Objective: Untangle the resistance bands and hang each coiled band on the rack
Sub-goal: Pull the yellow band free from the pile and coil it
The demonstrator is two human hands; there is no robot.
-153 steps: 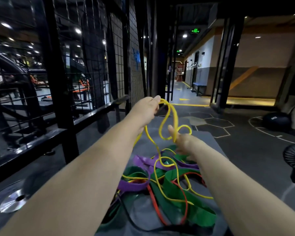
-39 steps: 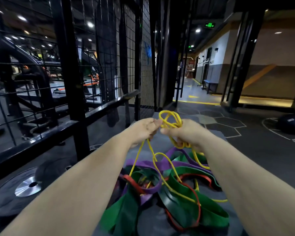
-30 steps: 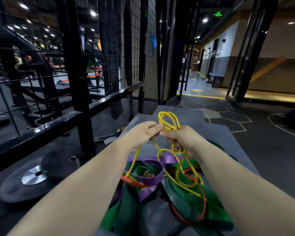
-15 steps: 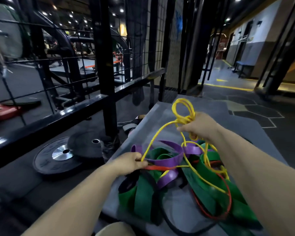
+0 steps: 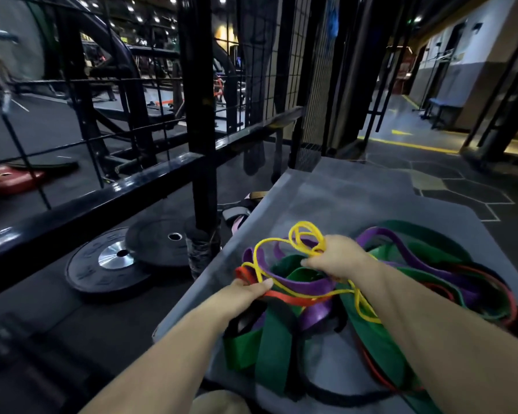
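A tangle of resistance bands lies on a grey mat [image 5: 356, 198]. A thin yellow band [image 5: 302, 234] loops through the pile, and my right hand [image 5: 338, 258] grips a bunch of its coils low over the heap. My left hand [image 5: 245, 291] pinches the red band [image 5: 287, 298] at the pile's left edge, where the yellow strand crosses it. Wide green bands [image 5: 275, 348] and purple bands [image 5: 308, 286] lie woven underneath, with a black band [image 5: 341, 395] at the near edge.
A black steel rack [image 5: 201, 121] with wire mesh panels stands to the left of the mat. Two black weight plates [image 5: 111, 261] lie flat on the floor at its base. A red plate [image 5: 15, 180] lies further left. A corridor opens at the far right.
My right hand has lowered the yellow coils down onto the pile. My left hand left the yellow bundle earlier and now pinches the red band. The view has tilted downward.
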